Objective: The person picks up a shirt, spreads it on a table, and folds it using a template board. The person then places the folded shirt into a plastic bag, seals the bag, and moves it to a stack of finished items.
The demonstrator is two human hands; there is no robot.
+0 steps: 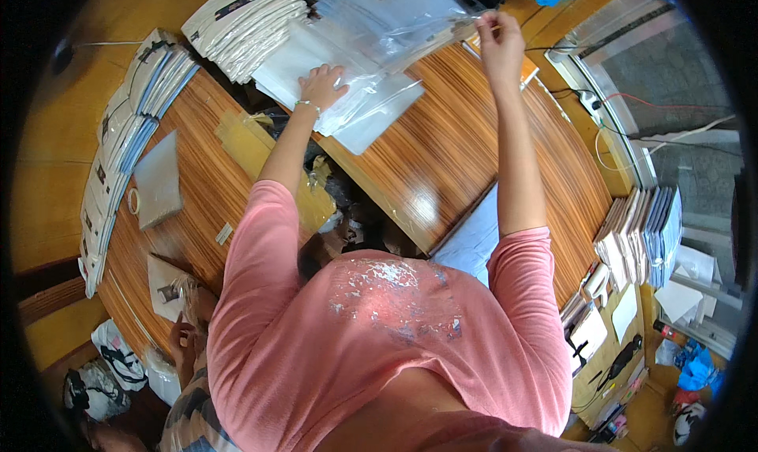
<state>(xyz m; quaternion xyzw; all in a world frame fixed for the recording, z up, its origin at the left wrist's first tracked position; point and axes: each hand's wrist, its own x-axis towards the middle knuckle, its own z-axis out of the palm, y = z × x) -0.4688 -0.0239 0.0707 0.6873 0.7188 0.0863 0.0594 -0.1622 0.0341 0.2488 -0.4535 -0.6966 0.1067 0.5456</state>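
Observation:
My left hand lies flat with its fingers spread on a pile of clear plastic bags at the far side of the wooden table. Up and to the right, my right hand pinches the edge of a clear plastic bag. That bag stretches between the pile and my right fingers, partly over a light blue packaged piece. Close to my body a folded light blue cloth item lies at the table edge, partly hidden by my shirt and right arm.
Stacks of packaged folded items line the far left, with more stacks at the right. A gap with crumpled packaging splits the tabletops. At lower left another person's hand is beside a packaged item. Cables hang right.

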